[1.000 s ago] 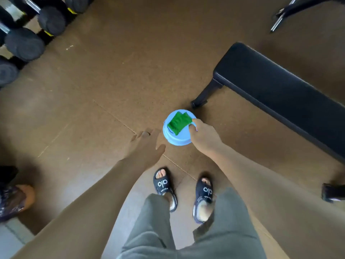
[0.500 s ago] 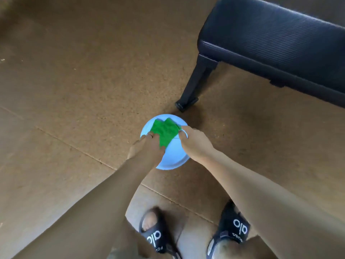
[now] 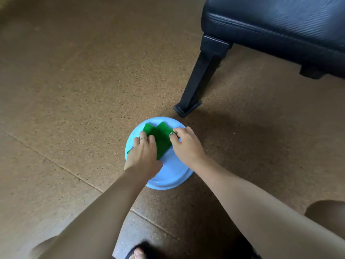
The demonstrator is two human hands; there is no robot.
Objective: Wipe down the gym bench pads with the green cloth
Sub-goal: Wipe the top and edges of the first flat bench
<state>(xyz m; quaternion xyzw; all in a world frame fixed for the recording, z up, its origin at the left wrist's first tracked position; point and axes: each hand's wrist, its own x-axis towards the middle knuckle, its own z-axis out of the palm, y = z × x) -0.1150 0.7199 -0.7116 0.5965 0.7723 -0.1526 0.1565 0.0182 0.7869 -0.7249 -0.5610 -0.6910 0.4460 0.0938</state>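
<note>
Two hands, left hand (image 3: 143,154) and right hand (image 3: 186,144), pinched with curled fingers the crumpled green cloth (image 3: 160,139), its long axis running near-to-far over the round pale-blue plastic basin (image 3: 171,176).

Gym: padded black bench (image 3: 280,25), speckled rubber floor (image 3: 74,90).

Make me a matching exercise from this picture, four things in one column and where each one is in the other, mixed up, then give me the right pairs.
Things:
1. green cloth
2. blue basin
3. bench pad
4. bench leg

Places:
A. top right, raised above the floor
B. on the floor under both hands
C. slanting down to the floor just beyond the basin
D. in the basin, between the hands

Pairs: 1-D, 2-B, 3-A, 4-C
</note>
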